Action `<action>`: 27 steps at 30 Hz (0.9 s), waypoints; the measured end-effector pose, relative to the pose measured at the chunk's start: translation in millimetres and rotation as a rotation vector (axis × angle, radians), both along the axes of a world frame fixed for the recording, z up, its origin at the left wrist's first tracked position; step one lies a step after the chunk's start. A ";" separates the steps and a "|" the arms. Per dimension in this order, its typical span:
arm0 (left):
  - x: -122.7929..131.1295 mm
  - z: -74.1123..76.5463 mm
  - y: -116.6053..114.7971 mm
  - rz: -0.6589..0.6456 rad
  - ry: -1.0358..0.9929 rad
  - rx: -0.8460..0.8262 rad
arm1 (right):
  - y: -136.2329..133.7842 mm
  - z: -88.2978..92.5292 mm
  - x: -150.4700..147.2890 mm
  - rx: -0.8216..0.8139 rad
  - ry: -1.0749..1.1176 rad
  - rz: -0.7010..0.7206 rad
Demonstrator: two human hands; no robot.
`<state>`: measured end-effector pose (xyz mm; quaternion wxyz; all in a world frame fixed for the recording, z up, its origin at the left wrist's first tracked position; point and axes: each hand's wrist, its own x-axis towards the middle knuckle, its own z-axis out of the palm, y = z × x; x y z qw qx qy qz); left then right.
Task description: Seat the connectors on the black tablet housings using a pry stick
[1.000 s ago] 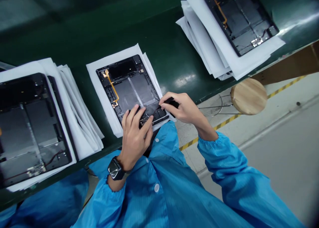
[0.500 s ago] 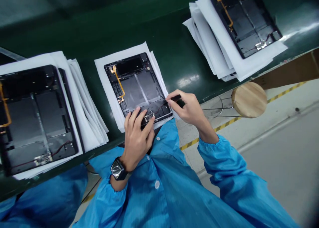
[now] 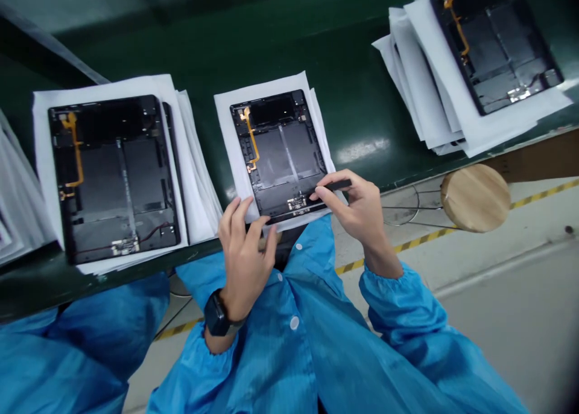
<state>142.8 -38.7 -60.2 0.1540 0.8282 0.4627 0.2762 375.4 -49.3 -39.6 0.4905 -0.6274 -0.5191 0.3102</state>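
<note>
At the left end of the table (image 3: 357, 94), a far-left stack of white sheets (image 3: 18, 197) runs out of view, its lower part close to the near edge. Next comes a left pile of white sheets (image 3: 199, 197), fanned on its right side, with an open black tablet shell (image 3: 102, 172) on top, an orange cable along its left side and a small circuit board by its near edge. Right of it, the left hand (image 3: 244, 251), a black watch (image 3: 217, 314) on its wrist, reaches over the table's near edge; its fingers are spread apart, the tips at the near left corner of the middle tablet shell (image 3: 271, 157). That shell lies open on white paper (image 3: 227, 124) close to the near edge, between the 2 piles that carry shells, with an orange cable (image 3: 253, 142) on its left and a circuit board (image 3: 297, 203) near its near edge. At its near right corner, the right hand (image 3: 359, 212) has thumb and forefinger pinched on a slim black tool (image 3: 339, 185), which slants down towards that board; whether the tip touches anything cannot be told. Farther right, the right pile of sheets (image 3: 418, 94) bears another open shell (image 3: 493, 52), by the table's near edge, and a round wooden stool (image 3: 477, 198) stands just outside that edge
</note>
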 end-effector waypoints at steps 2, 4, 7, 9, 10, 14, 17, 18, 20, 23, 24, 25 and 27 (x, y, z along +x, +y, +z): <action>-1.0 0.1 2.9 -0.035 0.024 -0.014 | -0.5 0.8 -4.1 -0.002 -0.012 0.012; -4.6 -1.1 2.5 -0.043 0.004 -0.013 | -2.2 1.6 -7.2 -0.011 -0.028 0.030; -9.6 -5.1 -2.2 -0.014 -0.046 0.024 | -4.6 0.4 -11.5 -0.016 -0.021 0.052; -8.8 -8.6 -4.5 -0.012 -0.049 0.049 | -5.4 -1.6 -14.4 -0.014 -0.009 0.054; -7.0 -10.5 -4.8 -0.018 -0.046 0.059 | -5.7 -2.6 -15.6 -0.013 -0.005 0.052; 5.0 -18.5 -1.3 -0.035 -0.033 0.062 | -7.8 -3.7 -17.8 -0.013 0.000 0.054; 12.1 -21.4 1.4 -0.019 -0.031 0.041 | -10.3 -2.4 -17.0 -0.014 0.005 0.057; 13.3 -20.9 1.9 -0.017 -0.027 0.035 | -10.9 -2.1 -16.6 -0.013 0.009 0.057; 14.2 -17.5 2.8 -0.012 -0.026 0.034 | -11.2 -2.1 -16.1 -0.012 0.021 0.055; 11.8 -8.9 4.8 0.010 -0.032 0.028 | -9.0 -4.7 -16.5 -0.019 0.046 0.060; 10.3 -6.1 5.8 0.013 -0.030 0.012 | -7.7 -6.4 -16.8 -0.026 0.053 0.063; 8.7 -3.7 6.9 0.011 -0.023 -0.013 | -6.2 -8.3 -17.3 -0.035 0.056 0.067; 5.2 -0.1 9.4 0.005 -0.006 -0.077 | -3.3 -12.4 -18.3 -0.051 0.056 0.081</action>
